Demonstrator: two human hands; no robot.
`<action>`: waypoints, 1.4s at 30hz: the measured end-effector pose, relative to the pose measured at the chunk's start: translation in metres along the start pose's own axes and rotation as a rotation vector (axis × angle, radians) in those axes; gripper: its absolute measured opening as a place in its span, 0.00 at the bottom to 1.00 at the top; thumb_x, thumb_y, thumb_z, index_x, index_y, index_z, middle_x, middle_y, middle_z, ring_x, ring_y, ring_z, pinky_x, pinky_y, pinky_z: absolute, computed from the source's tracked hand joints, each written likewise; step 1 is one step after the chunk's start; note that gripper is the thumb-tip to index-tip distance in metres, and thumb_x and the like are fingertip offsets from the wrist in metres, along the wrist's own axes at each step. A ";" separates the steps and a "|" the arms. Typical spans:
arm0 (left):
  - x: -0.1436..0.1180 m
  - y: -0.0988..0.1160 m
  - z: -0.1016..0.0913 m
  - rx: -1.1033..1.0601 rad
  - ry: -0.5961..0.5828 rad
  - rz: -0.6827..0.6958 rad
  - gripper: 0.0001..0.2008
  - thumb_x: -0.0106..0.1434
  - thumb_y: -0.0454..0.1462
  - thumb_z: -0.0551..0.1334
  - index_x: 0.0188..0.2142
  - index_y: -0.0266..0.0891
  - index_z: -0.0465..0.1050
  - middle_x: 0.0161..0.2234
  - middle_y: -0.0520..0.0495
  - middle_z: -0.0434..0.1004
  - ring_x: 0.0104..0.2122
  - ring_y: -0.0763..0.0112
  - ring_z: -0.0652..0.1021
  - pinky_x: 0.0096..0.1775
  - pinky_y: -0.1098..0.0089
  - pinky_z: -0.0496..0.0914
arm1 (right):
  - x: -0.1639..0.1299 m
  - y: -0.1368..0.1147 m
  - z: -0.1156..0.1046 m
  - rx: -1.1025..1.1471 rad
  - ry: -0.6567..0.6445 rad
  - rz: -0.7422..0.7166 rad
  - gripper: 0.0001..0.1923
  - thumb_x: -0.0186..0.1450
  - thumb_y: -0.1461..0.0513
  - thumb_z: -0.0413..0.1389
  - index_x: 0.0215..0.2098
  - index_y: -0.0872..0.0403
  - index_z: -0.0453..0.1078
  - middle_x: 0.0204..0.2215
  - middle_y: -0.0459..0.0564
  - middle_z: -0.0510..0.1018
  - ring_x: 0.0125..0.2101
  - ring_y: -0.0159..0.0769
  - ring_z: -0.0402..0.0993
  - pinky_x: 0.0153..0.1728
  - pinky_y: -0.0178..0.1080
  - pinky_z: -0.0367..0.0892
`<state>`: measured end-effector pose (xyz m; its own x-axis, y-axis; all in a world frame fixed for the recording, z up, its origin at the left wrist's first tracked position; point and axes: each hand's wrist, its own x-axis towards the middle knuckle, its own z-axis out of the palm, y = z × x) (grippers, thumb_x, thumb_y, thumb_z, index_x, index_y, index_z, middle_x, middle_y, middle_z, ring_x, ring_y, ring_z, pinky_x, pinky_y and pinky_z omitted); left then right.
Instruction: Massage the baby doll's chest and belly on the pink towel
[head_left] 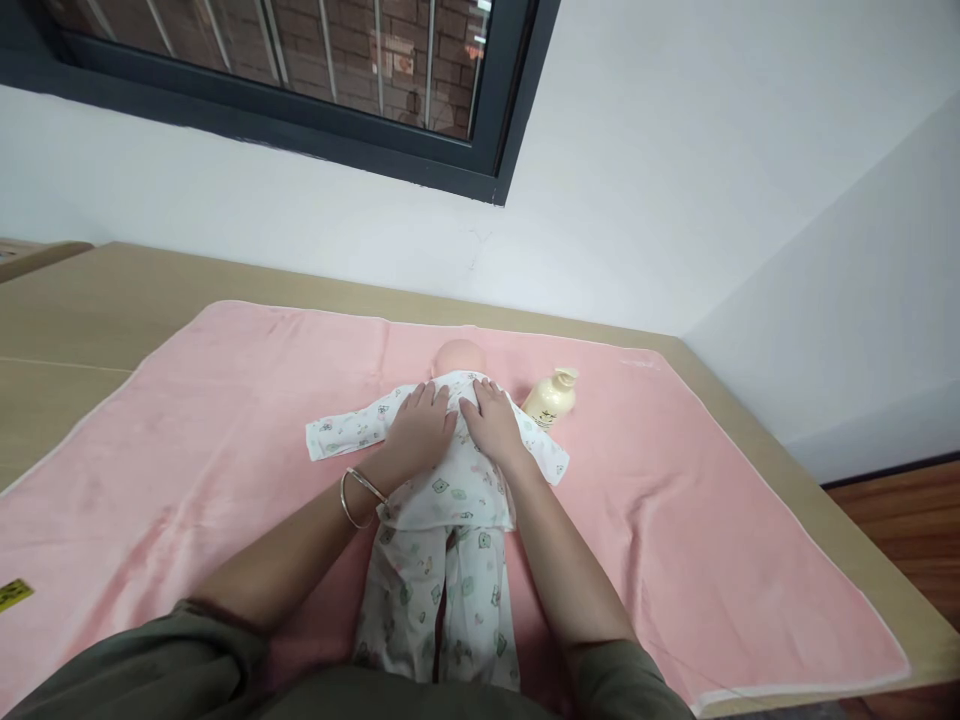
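two hands lie flat on a baby doll dressed in printed pyjamas, lying on a pink towel over a wooden table. at nine o'clock of the chest, the left hand, bangle on its wrist, rests palm down, fingers together and clamped on nothing. at three o'clock, the right hand lies likewise, fingers slightly apart. further right, at two o'clock of the doll, stands a cream lotion bottle, just beside the sleeve. smoothing the top appears best done with even, light pressure, both palms moving outward from the midline.
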<state>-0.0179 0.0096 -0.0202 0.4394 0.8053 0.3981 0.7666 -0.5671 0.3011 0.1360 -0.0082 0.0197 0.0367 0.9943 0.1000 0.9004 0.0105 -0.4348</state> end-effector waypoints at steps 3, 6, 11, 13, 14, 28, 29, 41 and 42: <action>0.001 0.004 0.000 0.051 -0.015 -0.096 0.25 0.73 0.40 0.49 0.64 0.28 0.63 0.64 0.27 0.67 0.66 0.45 0.66 0.64 0.46 0.63 | -0.003 -0.009 -0.001 -0.064 -0.010 0.040 0.30 0.76 0.57 0.44 0.71 0.65 0.58 0.71 0.66 0.60 0.72 0.52 0.52 0.71 0.53 0.47; 0.009 -0.005 -0.002 0.026 -0.028 -0.042 0.24 0.71 0.39 0.50 0.63 0.30 0.65 0.62 0.29 0.70 0.64 0.48 0.69 0.64 0.47 0.64 | -0.013 -0.023 -0.001 -0.150 -0.013 0.036 0.29 0.76 0.60 0.42 0.70 0.67 0.59 0.69 0.68 0.63 0.70 0.55 0.55 0.69 0.54 0.50; 0.018 -0.019 0.000 -0.010 -0.023 -0.019 0.22 0.72 0.40 0.50 0.57 0.30 0.70 0.59 0.29 0.74 0.61 0.50 0.72 0.62 0.50 0.66 | -0.028 -0.036 -0.002 -0.245 0.001 -0.069 0.27 0.75 0.62 0.43 0.67 0.69 0.63 0.65 0.70 0.68 0.67 0.55 0.61 0.68 0.51 0.54; 0.014 -0.013 0.002 0.014 0.023 -0.056 0.22 0.72 0.40 0.49 0.59 0.31 0.68 0.60 0.29 0.73 0.62 0.48 0.71 0.62 0.47 0.66 | -0.026 -0.033 -0.003 -0.214 -0.003 -0.067 0.25 0.75 0.62 0.42 0.64 0.66 0.66 0.63 0.67 0.72 0.66 0.53 0.63 0.67 0.50 0.56; 0.011 -0.008 0.003 0.030 0.040 -0.070 0.23 0.72 0.40 0.49 0.60 0.31 0.67 0.60 0.29 0.73 0.62 0.47 0.71 0.62 0.46 0.65 | -0.023 -0.029 -0.003 -0.181 -0.011 -0.060 0.25 0.75 0.62 0.42 0.64 0.64 0.67 0.63 0.65 0.72 0.66 0.52 0.63 0.67 0.49 0.56; 0.012 -0.008 -0.011 0.026 -0.067 0.035 0.20 0.72 0.36 0.49 0.56 0.33 0.73 0.61 0.32 0.73 0.63 0.50 0.71 0.62 0.48 0.66 | -0.020 -0.032 0.004 -0.162 -0.003 0.009 0.30 0.76 0.60 0.41 0.71 0.68 0.57 0.70 0.69 0.61 0.71 0.54 0.53 0.70 0.54 0.49; 0.014 -0.013 -0.011 0.039 -0.080 0.086 0.19 0.72 0.36 0.49 0.52 0.33 0.75 0.59 0.31 0.75 0.62 0.50 0.71 0.63 0.48 0.66 | -0.025 -0.037 0.004 -0.178 -0.002 -0.007 0.30 0.75 0.60 0.42 0.71 0.69 0.57 0.70 0.70 0.61 0.71 0.54 0.53 0.70 0.53 0.50; -0.008 0.025 -0.011 0.050 -0.022 -0.024 0.24 0.72 0.36 0.49 0.63 0.29 0.66 0.65 0.29 0.69 0.66 0.46 0.68 0.64 0.48 0.64 | -0.005 -0.004 -0.006 -0.043 -0.059 0.001 0.29 0.75 0.60 0.41 0.70 0.64 0.60 0.72 0.64 0.58 0.73 0.50 0.50 0.70 0.53 0.50; -0.010 0.027 -0.011 0.069 -0.026 -0.013 0.24 0.72 0.36 0.49 0.64 0.29 0.65 0.65 0.29 0.68 0.66 0.45 0.67 0.64 0.47 0.63 | -0.003 -0.003 -0.004 -0.051 -0.041 0.031 0.29 0.75 0.59 0.42 0.70 0.65 0.59 0.72 0.65 0.57 0.73 0.52 0.49 0.70 0.55 0.49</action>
<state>-0.0064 -0.0158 -0.0065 0.4408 0.8170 0.3718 0.8023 -0.5444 0.2450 0.1352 -0.0121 0.0246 0.0485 0.9976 0.0499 0.9201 -0.0252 -0.3909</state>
